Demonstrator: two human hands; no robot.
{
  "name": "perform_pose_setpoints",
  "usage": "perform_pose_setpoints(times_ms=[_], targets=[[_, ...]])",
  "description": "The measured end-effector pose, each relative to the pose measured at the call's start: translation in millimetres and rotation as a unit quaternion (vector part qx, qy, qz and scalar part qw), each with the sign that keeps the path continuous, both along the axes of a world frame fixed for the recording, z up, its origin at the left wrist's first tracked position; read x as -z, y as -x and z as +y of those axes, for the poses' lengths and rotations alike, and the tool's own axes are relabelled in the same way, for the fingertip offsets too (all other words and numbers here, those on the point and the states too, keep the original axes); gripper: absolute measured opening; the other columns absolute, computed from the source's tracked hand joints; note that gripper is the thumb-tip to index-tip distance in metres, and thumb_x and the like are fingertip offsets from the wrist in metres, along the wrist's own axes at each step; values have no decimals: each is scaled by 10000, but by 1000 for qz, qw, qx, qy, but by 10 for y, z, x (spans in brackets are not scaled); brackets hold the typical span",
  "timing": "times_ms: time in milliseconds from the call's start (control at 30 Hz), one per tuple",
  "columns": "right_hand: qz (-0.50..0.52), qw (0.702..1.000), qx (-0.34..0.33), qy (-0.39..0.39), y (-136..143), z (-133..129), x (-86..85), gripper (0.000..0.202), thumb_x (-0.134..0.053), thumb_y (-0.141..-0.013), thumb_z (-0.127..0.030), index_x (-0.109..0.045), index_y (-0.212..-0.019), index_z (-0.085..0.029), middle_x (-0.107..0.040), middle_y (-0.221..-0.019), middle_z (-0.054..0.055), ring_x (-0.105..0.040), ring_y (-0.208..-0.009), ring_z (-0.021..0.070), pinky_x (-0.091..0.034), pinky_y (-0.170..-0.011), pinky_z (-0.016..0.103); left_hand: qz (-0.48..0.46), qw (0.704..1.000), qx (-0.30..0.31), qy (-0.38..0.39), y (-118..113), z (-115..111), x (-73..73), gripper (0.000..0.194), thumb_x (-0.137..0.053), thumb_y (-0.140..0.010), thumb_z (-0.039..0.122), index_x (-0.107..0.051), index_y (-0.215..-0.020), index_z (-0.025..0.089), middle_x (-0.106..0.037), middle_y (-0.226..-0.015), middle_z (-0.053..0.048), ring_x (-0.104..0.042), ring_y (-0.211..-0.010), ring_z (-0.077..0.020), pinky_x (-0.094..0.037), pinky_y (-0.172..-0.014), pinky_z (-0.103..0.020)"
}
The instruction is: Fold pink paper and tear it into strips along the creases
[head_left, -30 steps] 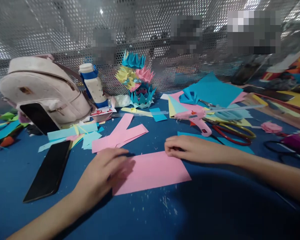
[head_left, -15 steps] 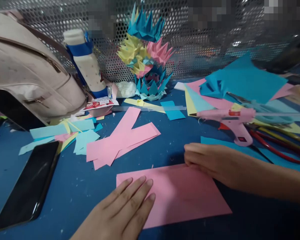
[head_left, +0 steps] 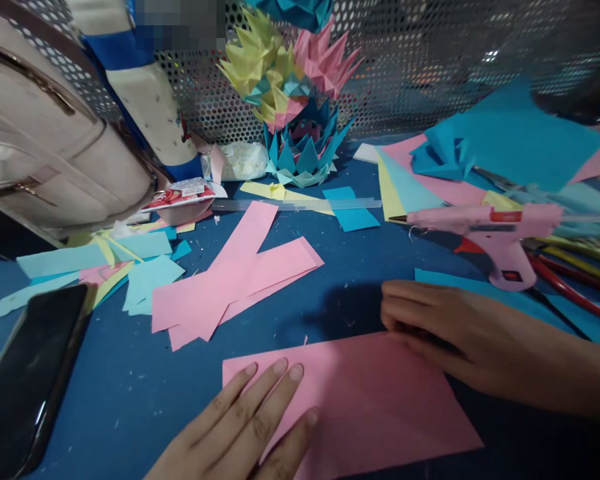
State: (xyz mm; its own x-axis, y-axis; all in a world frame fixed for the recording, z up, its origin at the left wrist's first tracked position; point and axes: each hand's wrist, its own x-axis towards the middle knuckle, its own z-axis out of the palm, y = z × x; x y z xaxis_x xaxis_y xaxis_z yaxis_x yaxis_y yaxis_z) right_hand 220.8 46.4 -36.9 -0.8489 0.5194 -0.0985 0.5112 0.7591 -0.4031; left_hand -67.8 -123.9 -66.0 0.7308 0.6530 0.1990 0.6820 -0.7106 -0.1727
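A large sheet of pink paper (head_left: 375,400) lies on the blue table in front of me, seemingly folded, though its fold is hard to make out. Across its left part rests my left hand (head_left: 245,420), flat with fingers spread. At the upper right corner, my right hand (head_left: 430,320) is closed, its fingers curled together over the paper's edge; the fingertips are hidden. Beyond the sheet, several pink paper strips (head_left: 230,280) overlap in a cross.
To the right are a pink glue gun (head_left: 495,223), red-handled pliers (head_left: 575,287) and blue paper (head_left: 515,133). Folded-paper flowers (head_left: 305,147) stand behind. A phone (head_left: 35,360), paper scraps (head_left: 150,277), a bag (head_left: 55,147) and a bottle (head_left: 145,100) occupy the left.
The view has tilted down and moved closer, so the things at the back sit higher. Both hands keep nearly the same places on the pink sheet.
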Motion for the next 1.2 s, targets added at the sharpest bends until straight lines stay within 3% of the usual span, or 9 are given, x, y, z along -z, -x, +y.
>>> perform_pose_setpoints(times_ms=[267, 600, 1200], targets=[[-16, 1000, -16, 21, 8, 11, 31, 198, -414, -956, -280, -558, -839, -210, -580, -831, 44, -545, -697, 176, -374, -591, 295, -27, 1000, -13, -5, -22, 36, 9, 440, -328, -1039, 223, -443, -1463, 213, -524, -1441, -100, -354, -1417, -265, -300, -1144, -396], [-61, 997, -2, 54, 0, 1, -1, 230, -365, -995, -291, -543, -867, -219, -567, -882, 55, -544, -763, 185, -385, -642, 331, -29, 999, -13, -2, -40, 36, 7, 445, -333, -1038, 199, -424, -1474, 204, -490, -1469, -112, -341, -1422, -276, -303, -1142, -395], [-4, 999, -23, 23, -15, 17, 24, 186, -433, -943, -262, -573, -831, -212, -589, -819, 41, -553, -685, 172, -390, -588, 287, -37, 999, -10, -4, -26, 42, 25, 428, -356, -1037, 222, -458, -1452, 203, -527, -1440, -106, -356, -1411, -271, -294, -1147, -397]])
